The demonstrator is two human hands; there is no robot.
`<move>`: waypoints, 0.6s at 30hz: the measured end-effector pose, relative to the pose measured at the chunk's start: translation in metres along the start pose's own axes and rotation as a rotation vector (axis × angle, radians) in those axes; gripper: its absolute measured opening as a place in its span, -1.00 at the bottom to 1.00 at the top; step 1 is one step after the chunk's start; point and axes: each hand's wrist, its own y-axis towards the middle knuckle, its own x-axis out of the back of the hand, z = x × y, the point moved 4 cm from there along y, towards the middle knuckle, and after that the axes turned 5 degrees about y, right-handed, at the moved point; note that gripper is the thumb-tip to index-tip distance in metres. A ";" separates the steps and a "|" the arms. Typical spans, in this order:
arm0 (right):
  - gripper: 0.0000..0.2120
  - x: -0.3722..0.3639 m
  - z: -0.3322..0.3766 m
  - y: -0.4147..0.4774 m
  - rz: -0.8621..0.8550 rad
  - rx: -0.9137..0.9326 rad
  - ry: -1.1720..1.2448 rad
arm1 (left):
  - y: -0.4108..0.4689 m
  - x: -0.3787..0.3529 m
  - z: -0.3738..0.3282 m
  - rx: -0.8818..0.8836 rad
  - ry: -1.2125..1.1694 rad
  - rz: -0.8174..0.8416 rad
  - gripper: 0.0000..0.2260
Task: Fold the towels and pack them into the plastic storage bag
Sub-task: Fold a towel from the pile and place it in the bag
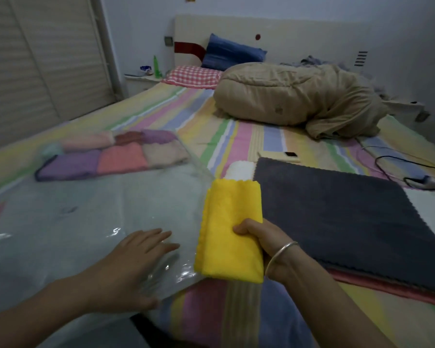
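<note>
Reaching in from the lower right, the right hand [259, 237] grips a folded yellow towel [230, 229] near its lower end, thumb curled over the top face and fingers hidden underneath; a silver bangle [281, 256] circles that wrist. The towel is held lengthwise, pointing away from the person, with its near left edge over the edge of the clear plastic bag [86, 217]. The left hand [138, 257] lies flat on the bag's near end, palm down, fingers straight and slightly spread, holding nothing; its forearm comes in from the lower left. The bag lies across the striped bedsheet [211, 136]. At its far end, folded towels [116, 154] in purple, coral, beige and pink sit packed in rows inside. To the right of the yellow towel a dark grey towel [342, 217] is spread flat, touching a small white towel [240, 170] at its far left corner.
</note>
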 end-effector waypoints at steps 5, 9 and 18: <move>-0.66 -0.018 -0.020 -0.003 0.020 -0.003 -0.013 | -0.020 0.011 0.006 0.048 -0.074 -0.103 -0.41; -0.60 -0.024 -0.020 -0.013 0.137 0.001 -0.159 | -0.020 0.037 0.017 0.255 -0.153 -0.249 -0.81; -0.62 -0.055 -0.050 -0.028 0.107 -0.352 -0.492 | -0.005 0.091 0.045 0.438 -0.443 -0.249 -0.94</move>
